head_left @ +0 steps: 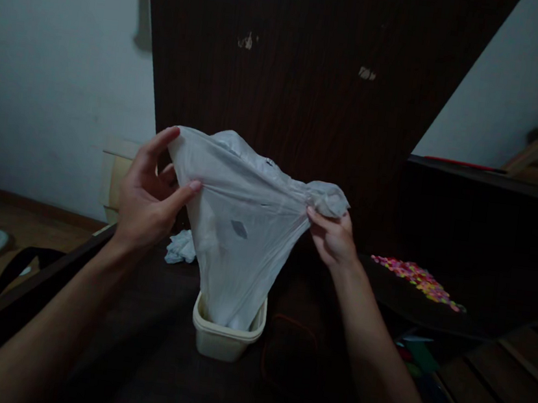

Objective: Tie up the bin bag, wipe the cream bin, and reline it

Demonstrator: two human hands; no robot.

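Note:
Between my hands a thin white plastic bag (246, 225) is stretched out, with a small dark hole or mark near its middle. My left hand (150, 190) grips its upper left edge, thumb on the front and index finger at the top corner. My right hand (336, 233) pinches the bunched right end, thumb in front; its other fingers are partly hidden. The lower part of the bag hangs down into a cream plastic tub (226, 347), which stands on the dark surface below. What lies inside the tub is hidden by the bag.
A crumpled white plastic bag (181, 247) lies behind my left wrist. Colourful small pieces (419, 280) form a strip on the right. A dark wooden panel (302, 88) rises behind. A dim flat dark item (290, 348) sits right of the tub.

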